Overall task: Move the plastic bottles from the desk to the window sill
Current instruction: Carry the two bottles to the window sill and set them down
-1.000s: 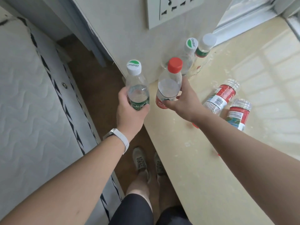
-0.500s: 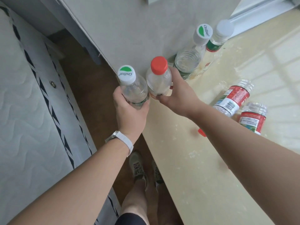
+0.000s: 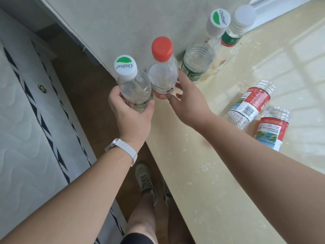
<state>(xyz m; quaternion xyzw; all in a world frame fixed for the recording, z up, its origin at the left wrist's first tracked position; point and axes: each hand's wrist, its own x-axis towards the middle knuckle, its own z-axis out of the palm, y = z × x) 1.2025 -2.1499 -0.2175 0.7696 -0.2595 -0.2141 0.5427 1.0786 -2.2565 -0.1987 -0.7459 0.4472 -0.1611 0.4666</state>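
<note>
My left hand (image 3: 131, 117) grips a clear bottle with a white and green cap (image 3: 135, 88), held upright just off the left end of the cream window sill (image 3: 211, 173). My right hand (image 3: 190, 103) curls loosely around the lower part of a red-capped bottle (image 3: 163, 74), close beside the first, at the sill's corner by the wall. I cannot see whether its base rests on the sill. Two more capped bottles (image 3: 198, 62) (image 3: 235, 32) stand against the wall. Two uncapped red-labelled bottles (image 3: 249, 103) (image 3: 270, 129) lie on the sill.
A grey wall (image 3: 123, 23) bounds the sill's left end. Below are a brown floor and my feet (image 3: 146, 180). A white quilted mattress (image 3: 26, 120) fills the left side. The window frame runs along the top right.
Both hands have carried their bottles forward toward the sill's corner by the wall. The two bottles now sit side by side. My right hand's grip has loosened.
</note>
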